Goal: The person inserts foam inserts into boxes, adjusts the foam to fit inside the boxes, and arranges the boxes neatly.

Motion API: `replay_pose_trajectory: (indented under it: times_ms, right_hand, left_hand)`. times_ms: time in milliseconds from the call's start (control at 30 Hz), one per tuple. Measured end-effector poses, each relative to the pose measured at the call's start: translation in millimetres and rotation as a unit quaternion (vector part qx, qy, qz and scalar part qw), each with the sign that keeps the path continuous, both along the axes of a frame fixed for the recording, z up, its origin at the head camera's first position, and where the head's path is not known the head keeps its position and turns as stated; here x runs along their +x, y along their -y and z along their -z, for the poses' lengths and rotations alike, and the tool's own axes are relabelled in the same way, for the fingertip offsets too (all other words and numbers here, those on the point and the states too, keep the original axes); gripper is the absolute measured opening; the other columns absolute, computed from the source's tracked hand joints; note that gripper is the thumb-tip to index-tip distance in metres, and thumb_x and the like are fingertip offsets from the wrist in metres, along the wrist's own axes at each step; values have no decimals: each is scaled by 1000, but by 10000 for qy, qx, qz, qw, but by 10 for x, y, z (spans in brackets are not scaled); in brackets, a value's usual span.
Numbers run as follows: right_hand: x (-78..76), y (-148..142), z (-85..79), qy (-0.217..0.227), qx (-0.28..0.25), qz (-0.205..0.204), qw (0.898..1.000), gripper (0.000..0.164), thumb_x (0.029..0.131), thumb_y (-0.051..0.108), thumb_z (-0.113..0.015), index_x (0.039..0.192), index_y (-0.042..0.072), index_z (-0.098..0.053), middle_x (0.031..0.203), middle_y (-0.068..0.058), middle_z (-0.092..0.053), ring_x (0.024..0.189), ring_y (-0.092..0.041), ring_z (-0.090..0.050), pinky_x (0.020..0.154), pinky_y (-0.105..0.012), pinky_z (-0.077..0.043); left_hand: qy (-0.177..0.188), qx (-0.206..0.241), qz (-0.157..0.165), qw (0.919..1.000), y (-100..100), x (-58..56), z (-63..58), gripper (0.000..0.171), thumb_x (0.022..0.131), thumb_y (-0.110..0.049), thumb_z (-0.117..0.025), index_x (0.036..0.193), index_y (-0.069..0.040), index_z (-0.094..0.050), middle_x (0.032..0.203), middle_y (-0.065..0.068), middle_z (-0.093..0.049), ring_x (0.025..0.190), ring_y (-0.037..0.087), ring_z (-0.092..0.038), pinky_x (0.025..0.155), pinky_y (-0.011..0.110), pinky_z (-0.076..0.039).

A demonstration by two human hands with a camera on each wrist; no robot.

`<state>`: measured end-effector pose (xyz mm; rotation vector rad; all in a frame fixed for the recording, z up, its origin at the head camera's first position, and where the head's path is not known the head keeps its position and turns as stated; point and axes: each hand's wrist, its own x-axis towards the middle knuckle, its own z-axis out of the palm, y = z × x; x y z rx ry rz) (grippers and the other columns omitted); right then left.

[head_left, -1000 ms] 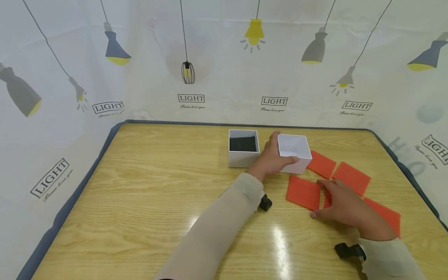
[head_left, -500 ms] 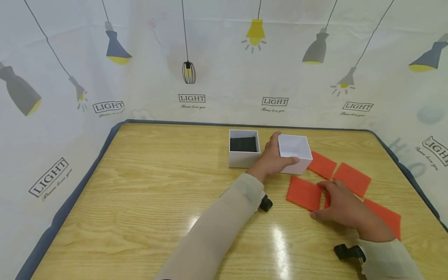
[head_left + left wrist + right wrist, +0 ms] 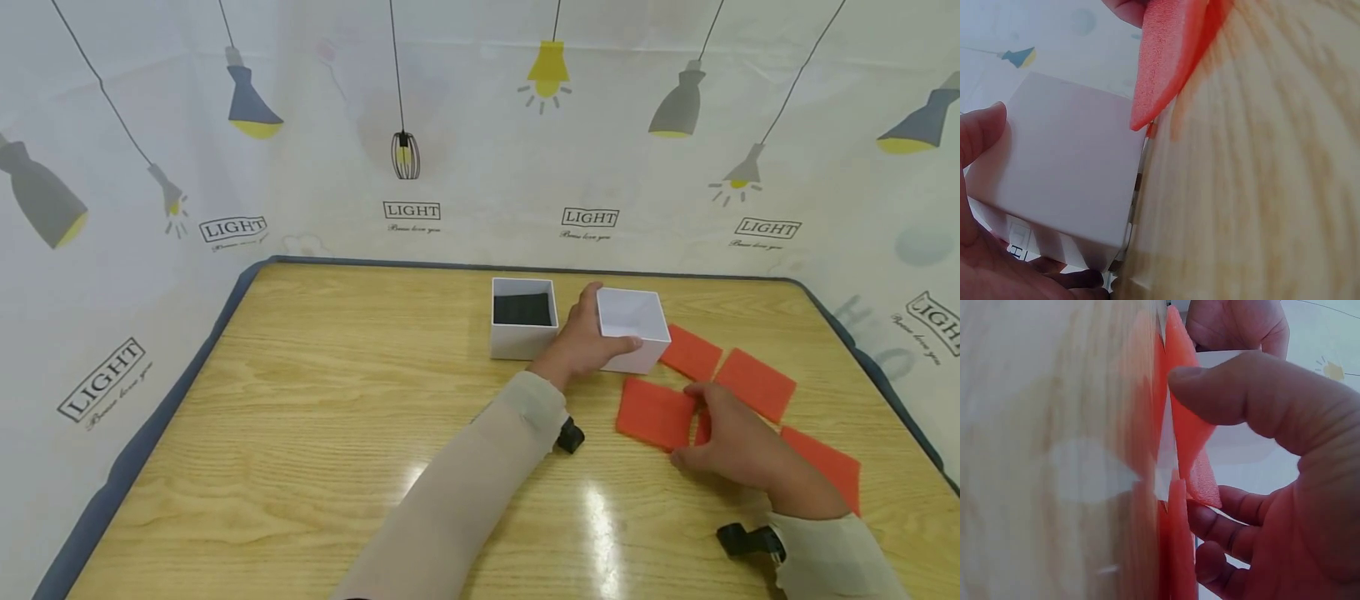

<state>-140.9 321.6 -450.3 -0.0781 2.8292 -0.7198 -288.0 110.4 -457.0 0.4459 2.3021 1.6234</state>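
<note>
- While the right hand (image 3: 738, 437) pinches a red pad (image 3: 651, 414) between thumb and fingers, the pad extends to the left of that grip.
- A narrow strip of the tabletop (image 3: 300, 417) separates the gripped pad's far edge from a white box (image 3: 640, 357).
- The left hand (image 3: 581, 340) grips this box by its left side, thumb across the near wall; its right wall and rim are unobstructed.
- A second red pad (image 3: 702, 429) lies partly hidden under the right hand; three others (image 3: 753, 383) lie beyond and to the right of that grip.
- Left of the left hand, an open box (image 3: 522, 343) contains dark pads (image 3: 522, 309); only the head view shows these.
- The left wrist view reveals the gripped pad tilted above its reflection; the right wrist view shows the thumb against its face.
</note>
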Motion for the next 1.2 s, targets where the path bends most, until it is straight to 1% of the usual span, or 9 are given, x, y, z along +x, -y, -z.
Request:
replay_pose_trajectory:
  times_ms: [100,200,267,367,533,733,933,1200]
  right_hand:
    - [-1,5,-7,66,-145,54,9999,103,77,37,-94,148,-10,-35,128,-23,-56,108,-33,-56,87,-47,-53]
    - [5,1,-20,157,-328,75,9993,103,79,33,-93,150,-9,-32,125,-21,-56,103,-30,-55,80,-39,-51]
    - [9,-6,-22,206,-426,79,9988,103,80,31,-93,151,-8,-30,123,-19,-55,103,-29,-54,79,-37,-50]
    - [14,-20,-23,210,-545,56,9983,102,81,29,-92,152,-7,-29,120,-17,-54,105,-28,-53,80,-35,-49]
    - [29,-42,-36,96,-719,26,9974,97,82,25,-90,152,-6,-30,114,-13,-52,104,-26,-50,77,-27,-46]
    - [61,-64,-66,-130,-965,-103,9952,90,84,19,-88,150,-6,-32,110,-11,-52,100,-23,-47,77,-24,-44]
    - [76,-122,-92,-152,-1512,-328,9878,82,89,11,-83,149,-5,-30,109,-12,-48,94,-19,-43,75,-26,-42]
    - [91,-149,-128,-183,-1577,-373,9866,82,91,11,-83,151,-3,-29,109,-12,-48,95,-18,-43,76,-25,-42]
  left_hand:
    - [-20,-8,9,10000,1,-3,7,107,88,-35,-88,167,-29,-16,148,5,-48,119,17,-52,111,42,-46]
    - [-45,-29,26,10000,-1,-9,12,108,88,-35,-88,168,-28,-15,148,5,-48,119,17,-52,111,42,-45]
    - [-54,-22,30,10000,-4,-14,17,108,88,-34,-88,168,-27,-15,148,5,-48,119,17,-52,112,42,-45]
    - [-38,-7,36,10000,-6,-15,16,108,88,-34,-88,168,-27,-15,147,5,-48,119,17,-52,112,42,-45]
    - [-21,11,41,10000,-2,-13,8,108,88,-34,-88,167,-29,-16,146,5,-48,118,16,-52,111,42,-45]
    - [-53,31,61,10000,2,-20,4,108,88,-34,-88,168,-28,-16,146,5,-48,118,16,-51,111,41,-44]
    - [-25,190,106,9998,13,-25,1,108,87,-32,-89,167,-30,-16,149,5,-47,119,15,-50,112,41,-44]
    - [39,188,122,9997,22,-6,-12,107,88,-33,-88,167,-33,-16,152,5,-45,119,16,-51,111,42,-44]
